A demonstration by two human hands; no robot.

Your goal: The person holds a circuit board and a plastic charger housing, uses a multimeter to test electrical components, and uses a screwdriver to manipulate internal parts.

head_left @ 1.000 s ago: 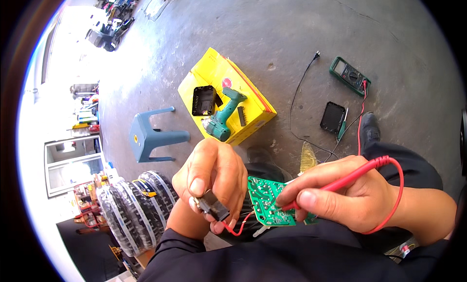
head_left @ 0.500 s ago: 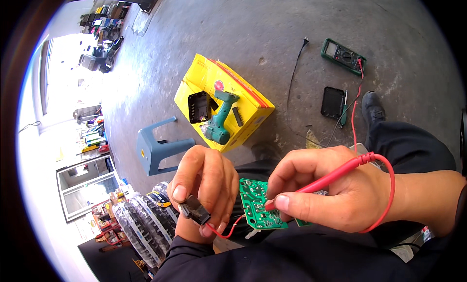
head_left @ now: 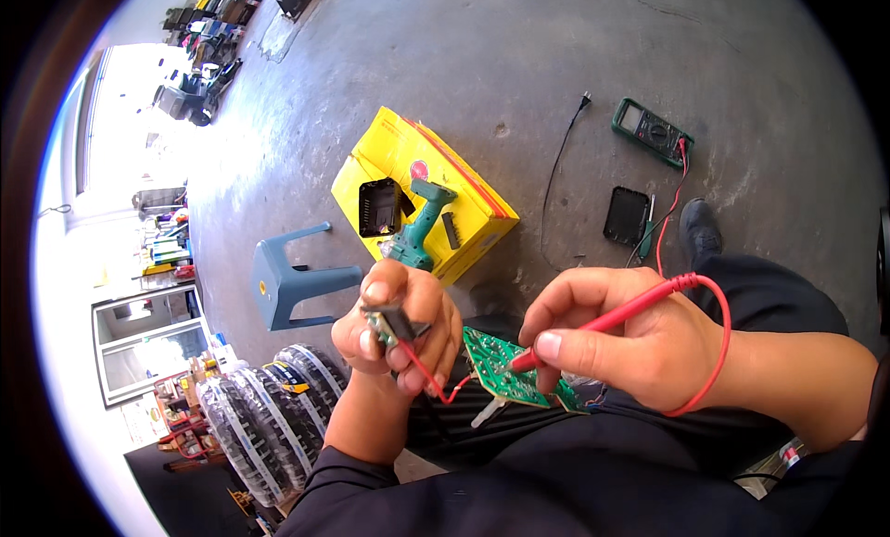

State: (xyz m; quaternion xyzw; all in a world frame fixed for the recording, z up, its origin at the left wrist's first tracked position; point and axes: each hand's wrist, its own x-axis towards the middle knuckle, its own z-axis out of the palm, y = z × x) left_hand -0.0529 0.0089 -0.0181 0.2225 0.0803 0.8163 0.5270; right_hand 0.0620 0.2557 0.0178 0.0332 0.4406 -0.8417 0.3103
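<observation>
Your left hand (head_left: 399, 338) is pinched around one small dark part with thin red wires, and your right hand (head_left: 616, 338) grips one red plastic probe (head_left: 603, 322) like a pen, tip on the flat green circuit board (head_left: 505, 370) between both hands. Past them: one yellow cardboard box (head_left: 422, 176) and one green meter (head_left: 652, 129) on the rough concrete floor (head_left: 519, 46).

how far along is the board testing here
Set up: the green multimeter lies on the floor with its red lead plugged in. In hand: the right hand presses the red probe onto the green circuit board; the left hand grips a small wired part. Whether any readings remain cannot be told.
</observation>
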